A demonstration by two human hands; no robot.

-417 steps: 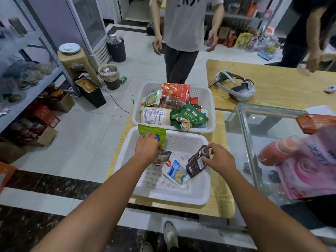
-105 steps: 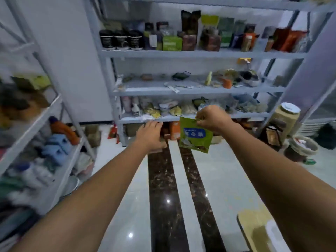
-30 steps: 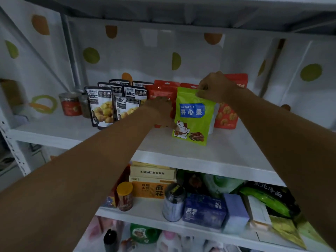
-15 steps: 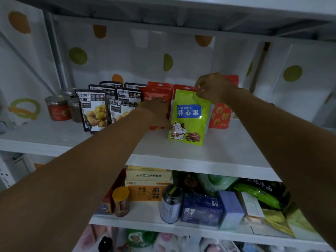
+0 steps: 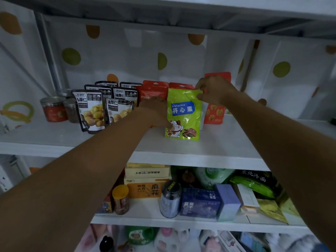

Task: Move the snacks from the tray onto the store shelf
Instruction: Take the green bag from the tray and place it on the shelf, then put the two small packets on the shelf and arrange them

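A green pistachio bag (image 5: 183,115) stands upright on the white store shelf (image 5: 200,153), in front of red pouches (image 5: 152,90). My right hand (image 5: 214,90) pinches the bag's top right corner. My left hand (image 5: 154,111) lies just left of the bag, its thumb touching the bag's lower left part. The back of that hand hides its fingers, which point toward a red pouch. The tray is out of view.
Black chestnut bags (image 5: 91,111) and two small jars (image 5: 53,110) fill the shelf's left side, and a red walnut pouch (image 5: 214,113) stands behind the green bag. The shelf below holds boxes (image 5: 147,180), a dark jar (image 5: 170,199) and green packs.
The green bag has been set further back and more upright on the shelf. Both hands stay beside it, the left thumb now on its lower corner.
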